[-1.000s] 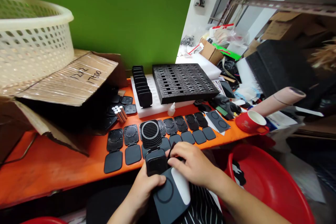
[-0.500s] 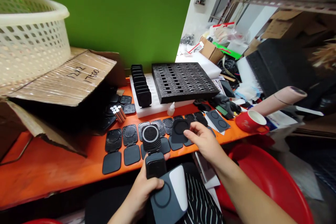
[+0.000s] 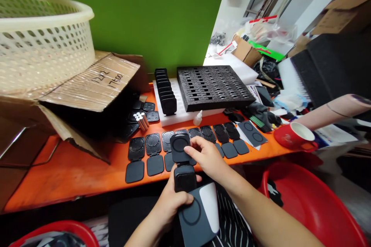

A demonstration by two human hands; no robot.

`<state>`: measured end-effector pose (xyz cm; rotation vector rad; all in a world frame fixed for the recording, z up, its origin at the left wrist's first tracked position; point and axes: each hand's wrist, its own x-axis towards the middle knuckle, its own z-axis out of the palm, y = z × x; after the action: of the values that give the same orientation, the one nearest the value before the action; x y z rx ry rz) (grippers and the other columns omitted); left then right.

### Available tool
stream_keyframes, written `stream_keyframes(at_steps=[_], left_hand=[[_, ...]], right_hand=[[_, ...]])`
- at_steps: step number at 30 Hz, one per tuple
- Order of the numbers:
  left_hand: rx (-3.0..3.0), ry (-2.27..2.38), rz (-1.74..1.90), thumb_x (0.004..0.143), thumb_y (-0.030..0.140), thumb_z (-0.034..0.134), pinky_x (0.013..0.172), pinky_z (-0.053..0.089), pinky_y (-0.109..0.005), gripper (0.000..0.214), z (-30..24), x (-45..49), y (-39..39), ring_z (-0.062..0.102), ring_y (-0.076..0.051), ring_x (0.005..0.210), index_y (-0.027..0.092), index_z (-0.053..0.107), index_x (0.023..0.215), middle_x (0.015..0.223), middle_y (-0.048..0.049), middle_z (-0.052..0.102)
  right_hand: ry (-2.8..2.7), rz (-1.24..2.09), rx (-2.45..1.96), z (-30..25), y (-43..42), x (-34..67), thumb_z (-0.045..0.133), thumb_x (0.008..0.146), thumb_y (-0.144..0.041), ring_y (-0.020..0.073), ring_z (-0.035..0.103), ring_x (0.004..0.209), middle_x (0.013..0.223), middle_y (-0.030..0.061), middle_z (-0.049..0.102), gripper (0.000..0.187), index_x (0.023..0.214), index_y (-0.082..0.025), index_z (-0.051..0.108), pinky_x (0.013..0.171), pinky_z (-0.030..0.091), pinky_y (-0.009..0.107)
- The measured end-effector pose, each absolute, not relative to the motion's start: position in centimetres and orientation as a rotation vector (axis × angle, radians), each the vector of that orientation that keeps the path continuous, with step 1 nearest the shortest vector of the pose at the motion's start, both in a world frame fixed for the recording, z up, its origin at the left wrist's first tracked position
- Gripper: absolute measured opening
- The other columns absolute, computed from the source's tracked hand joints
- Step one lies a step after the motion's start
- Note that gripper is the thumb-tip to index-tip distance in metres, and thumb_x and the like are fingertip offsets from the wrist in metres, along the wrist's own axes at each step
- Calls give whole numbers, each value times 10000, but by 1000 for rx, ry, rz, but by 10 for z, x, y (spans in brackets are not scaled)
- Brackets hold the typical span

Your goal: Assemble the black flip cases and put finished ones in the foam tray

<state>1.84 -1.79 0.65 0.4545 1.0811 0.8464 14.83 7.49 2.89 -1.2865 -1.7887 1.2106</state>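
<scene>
My left hand [image 3: 171, 200] is closed around the lower block of a black hinged device [image 3: 185, 179]. Under its thumb it also grips a dark grey sticker sheet [image 3: 194, 225] with a printed ring and a peeled white backing area. My right hand [image 3: 207, 158] pinches the right edge of a dark square sticker [image 3: 179, 147] with a ring mark. The sticker lies over the device's raised upper panel, which it mostly hides; whether it touches all over I cannot tell. Behind stand rows of opened black hinged pieces [image 3: 153, 144] on the orange table.
A black foam tray [image 3: 214, 85] and a row of black squares [image 3: 168, 105] rest on white foam. Near them are a small dropper bottle [image 3: 198, 118], copper-coloured cylinders [image 3: 142, 122], another sticker sheet [image 3: 251, 133] and a red mug [image 3: 292, 137]. A cardboard box [image 3: 95, 85] and basket [image 3: 58, 42] stand left.
My right hand has brought the square sticker left, onto the device's upper panel, covering the pale ring seen there before. The view has shifted slightly; my left hand keeps its hold.
</scene>
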Motion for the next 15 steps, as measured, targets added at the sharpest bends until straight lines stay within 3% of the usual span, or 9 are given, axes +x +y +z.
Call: stream_keyframes(at_steps=[15], left_hand=[[464, 1055, 827, 481, 78, 572, 528, 370, -209, 767, 10, 18, -16, 517, -105, 589, 209, 372, 1210, 999, -45, 665]], right_hand=[[-1778, 1171, -1305, 25, 75, 148, 552, 803, -307, 120, 480, 645, 679, -36, 525, 141, 728, -194, 511, 604, 371, 235]])
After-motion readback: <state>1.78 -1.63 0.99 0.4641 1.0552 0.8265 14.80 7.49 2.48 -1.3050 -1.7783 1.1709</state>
